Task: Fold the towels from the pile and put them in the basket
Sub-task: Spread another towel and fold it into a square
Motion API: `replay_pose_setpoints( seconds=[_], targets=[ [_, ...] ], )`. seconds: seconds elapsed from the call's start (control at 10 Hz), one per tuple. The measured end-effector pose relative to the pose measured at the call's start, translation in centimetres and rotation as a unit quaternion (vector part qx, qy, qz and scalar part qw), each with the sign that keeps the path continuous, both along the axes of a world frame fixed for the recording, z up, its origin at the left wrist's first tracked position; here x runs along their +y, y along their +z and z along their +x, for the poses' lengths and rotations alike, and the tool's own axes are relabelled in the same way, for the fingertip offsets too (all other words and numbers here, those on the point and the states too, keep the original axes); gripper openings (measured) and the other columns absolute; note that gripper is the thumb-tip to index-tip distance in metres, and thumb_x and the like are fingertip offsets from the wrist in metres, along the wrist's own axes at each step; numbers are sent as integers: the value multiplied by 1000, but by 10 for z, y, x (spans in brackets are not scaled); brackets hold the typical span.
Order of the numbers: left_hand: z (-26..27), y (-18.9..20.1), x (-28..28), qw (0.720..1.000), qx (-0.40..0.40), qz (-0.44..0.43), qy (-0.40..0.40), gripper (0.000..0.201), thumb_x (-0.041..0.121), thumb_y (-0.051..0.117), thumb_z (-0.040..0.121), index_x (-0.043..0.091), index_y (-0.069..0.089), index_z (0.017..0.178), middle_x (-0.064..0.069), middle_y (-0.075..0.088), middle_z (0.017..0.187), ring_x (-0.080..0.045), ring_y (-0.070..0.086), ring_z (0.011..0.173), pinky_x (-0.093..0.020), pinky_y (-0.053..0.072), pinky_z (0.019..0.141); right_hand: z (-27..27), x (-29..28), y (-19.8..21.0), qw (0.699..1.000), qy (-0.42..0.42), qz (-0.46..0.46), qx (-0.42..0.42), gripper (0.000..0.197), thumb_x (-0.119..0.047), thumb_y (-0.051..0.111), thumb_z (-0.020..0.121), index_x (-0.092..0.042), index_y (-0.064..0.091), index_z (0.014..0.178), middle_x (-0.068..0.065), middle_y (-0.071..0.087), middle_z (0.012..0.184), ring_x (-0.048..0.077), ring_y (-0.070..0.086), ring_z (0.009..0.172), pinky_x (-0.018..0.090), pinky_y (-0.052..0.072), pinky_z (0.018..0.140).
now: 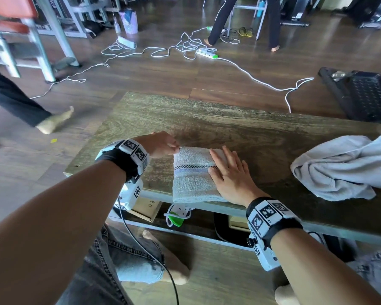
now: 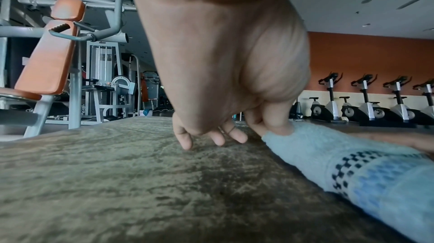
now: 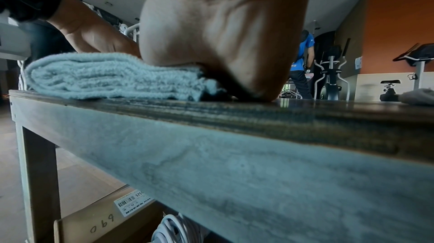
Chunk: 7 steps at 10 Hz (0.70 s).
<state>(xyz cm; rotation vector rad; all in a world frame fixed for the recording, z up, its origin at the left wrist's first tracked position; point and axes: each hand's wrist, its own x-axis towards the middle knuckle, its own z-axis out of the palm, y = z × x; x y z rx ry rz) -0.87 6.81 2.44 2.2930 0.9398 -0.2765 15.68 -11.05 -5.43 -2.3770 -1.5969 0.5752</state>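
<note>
A folded pale towel point(image 1: 191, 175) with a dark checked stripe lies at the near edge of the wooden table point(image 1: 240, 133); it also shows in the left wrist view point(image 2: 352, 165) and the right wrist view point(image 3: 103, 76). My left hand point(image 1: 163, 144) pinches the towel's far left corner between thumb and forefinger, with the hand point(image 2: 270, 126) seen from the wrist. My right hand point(image 1: 231, 172) lies flat, fingers straight, pressing the towel's right side, its palm point(image 3: 211, 42) on the cloth. A crumpled pale towel pile point(image 1: 348, 168) sits at the table's right. No basket is in view.
A black perforated object point(image 1: 367, 95) stands on the floor beyond the table's right end. White cables and power strips point(image 1: 207, 52) trail over the floor. A person's leg and bare foot point(image 1: 51, 122) are at the left. Cardboard boxes point(image 1: 145, 208) lie under the table.
</note>
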Motion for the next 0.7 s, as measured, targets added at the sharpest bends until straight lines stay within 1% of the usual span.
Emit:
replay_pose_setpoints(
  seconds=[0.1, 0.2, 0.3, 0.4, 0.5, 0.6, 0.7],
  targets=[
    [1, -3, 2, 1000, -11, -3, 24, 30, 24, 53, 100, 11, 62, 125, -9, 54, 141, -22, 53, 124, -29, 30, 92, -1, 0, 0, 1000, 1, 1, 2, 57, -56, 19, 103, -50, -5, 155, -10, -21, 165, 20, -18, 153, 44, -11, 123],
    [1, -10, 7, 999, -22, -13, 47, 29, 24, 58, 97, 10, 64, 122, -8, 60, 133, -19, 56, 113, -27, 34, 90, -1, -1, 1, 1000, 0, 3, 2, 57, -56, 19, 103, -50, -4, 155, -10, -21, 166, 20, -18, 153, 44, -11, 123],
    [1, -15, 12, 996, -52, -18, 74, 26, 24, 59, 97, 5, 67, 112, -13, 67, 108, -15, 57, 80, -21, 42, 67, -1, -1, 1, 1000, -1, 4, 1, 57, -55, 19, 103, -50, -4, 155, -10, -20, 166, 20, -17, 153, 44, -11, 123],
    [3, -20, 17, 991, -69, 13, 115, 23, 21, 54, 100, 3, 68, 105, 0, 60, 79, -13, 50, 65, -17, 38, 57, 0, -1, 0, 1000, -2, 8, 1, 56, -55, 20, 104, -50, -3, 155, -10, -19, 166, 20, -16, 153, 44, -10, 123],
    [5, -32, 20, 974, -123, 44, 186, 19, 18, 49, 100, 7, 63, 93, -5, 60, 86, -13, 49, 66, -24, 47, 63, -1, -1, -1, 1000, -7, 17, 1, 56, -55, 20, 103, -49, -1, 155, -9, -17, 166, 20, -15, 154, 44, -9, 123],
    [9, -43, -1, 966, -126, 140, 179, 22, 38, 51, 97, 17, 58, 100, -2, 59, 105, -15, 53, 88, -38, 52, 80, -2, -1, 0, 1000, -7, 12, -11, 57, -55, 19, 103, -47, -2, 156, -8, -18, 166, 20, -15, 154, 44, -8, 123],
    [13, -53, -28, 961, -68, 213, 161, 43, 55, 46, 92, 22, 49, 120, -2, 45, 117, -22, 40, 111, -44, 39, 99, -2, -1, 1, 1000, -5, 8, -16, 59, -55, 17, 104, -44, -4, 157, -7, -19, 166, 21, -15, 154, 44, -8, 122]
  ],
)
